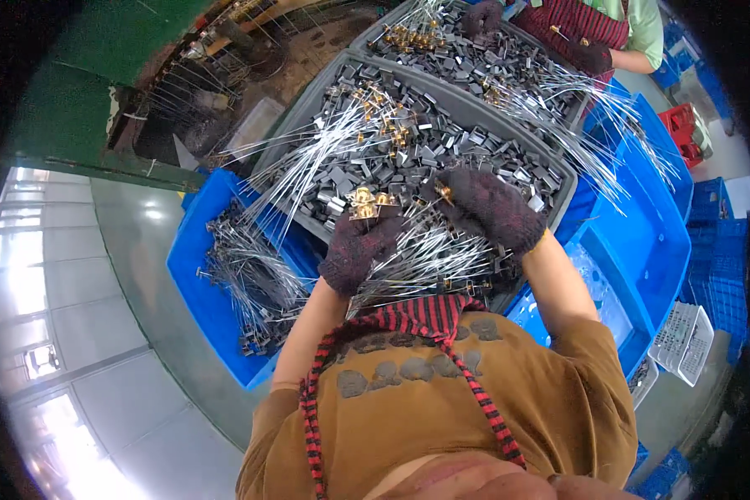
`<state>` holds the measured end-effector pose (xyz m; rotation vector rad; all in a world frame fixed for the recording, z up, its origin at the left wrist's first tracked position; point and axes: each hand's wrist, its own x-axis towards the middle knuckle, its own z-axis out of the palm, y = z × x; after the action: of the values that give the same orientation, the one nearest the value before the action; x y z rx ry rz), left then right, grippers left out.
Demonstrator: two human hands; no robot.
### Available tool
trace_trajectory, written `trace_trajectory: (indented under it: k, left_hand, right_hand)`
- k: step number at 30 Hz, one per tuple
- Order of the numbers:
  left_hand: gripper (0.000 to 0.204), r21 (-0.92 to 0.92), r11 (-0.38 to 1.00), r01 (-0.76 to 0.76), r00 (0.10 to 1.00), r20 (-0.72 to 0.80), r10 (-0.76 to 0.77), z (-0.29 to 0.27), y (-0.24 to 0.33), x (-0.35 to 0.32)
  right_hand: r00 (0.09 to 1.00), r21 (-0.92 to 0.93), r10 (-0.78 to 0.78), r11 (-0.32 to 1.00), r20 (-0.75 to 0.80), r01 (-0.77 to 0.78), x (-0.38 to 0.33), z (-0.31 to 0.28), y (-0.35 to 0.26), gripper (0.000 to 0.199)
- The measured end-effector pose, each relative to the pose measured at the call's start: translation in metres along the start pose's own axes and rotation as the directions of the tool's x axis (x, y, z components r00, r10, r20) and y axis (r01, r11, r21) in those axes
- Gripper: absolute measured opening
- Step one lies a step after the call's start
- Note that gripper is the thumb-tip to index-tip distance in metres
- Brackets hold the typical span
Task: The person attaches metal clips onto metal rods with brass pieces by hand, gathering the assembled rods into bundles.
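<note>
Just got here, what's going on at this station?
A person in dark knit gloves is handling small metal parts over a gray tub. The left hand holds a cluster of gold-coloured pieces; the right hand has a smaller gold-coloured part at its fingertips. Dark blocks and thin silver rods fill the tub. More rods lie in the blue bin at left. A co-worker's gloved hand is beyond.

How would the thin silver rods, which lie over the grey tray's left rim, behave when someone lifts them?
The silver rods look stiff, running straight beyond the grey tray. They may slide apart, being shiny and loosely fanned. Brass-coloured ends look thicker, probably weighing more.
</note>
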<state>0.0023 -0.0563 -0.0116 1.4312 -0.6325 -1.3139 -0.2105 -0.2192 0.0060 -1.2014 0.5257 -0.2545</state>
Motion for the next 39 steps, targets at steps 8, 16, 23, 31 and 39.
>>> trace_trajectory:
  k: [8, 16, 23, 31, 39]
  left_hand:
    - [0.021, 0.037, 0.999, -0.006, 1.000, -0.008, 0.006, 0.000, 0.002, -0.005]
    - [0.020, 0.047, 0.997, -0.056, 0.998, 0.013, 0.056, 0.006, 0.002, -0.007]
    - [0.024, 0.042, 0.997, -0.063, 0.994, 0.089, 0.059, 0.000, 0.004, -0.008]
    - [0.021, 0.278, 0.961, -0.013, 0.995, 0.099, -0.015, 0.007, -0.002, 0.000]
    - [0.058, 0.501, 0.858, -0.113, 0.930, 0.357, -0.086, 0.002, -0.037, 0.036]
  right_hand:
    - [0.998, 0.092, -0.063, 0.994, -0.024, 0.065, -0.036, 0.018, -0.003, 0.035]
    - [0.876, -0.115, -0.168, 0.985, -0.452, 0.130, -0.035, 0.069, -0.003, 0.038]
    - [0.872, 0.131, -0.047, 0.983, -0.488, 0.126, -0.024, 0.078, -0.007, 0.036]
    - [0.863, 0.033, -0.121, 0.987, -0.490, 0.157, -0.041, 0.043, 0.015, 0.034]
    - [0.856, -0.155, -0.072, 0.988, -0.512, -0.009, -0.059, 0.006, 0.080, 0.012]
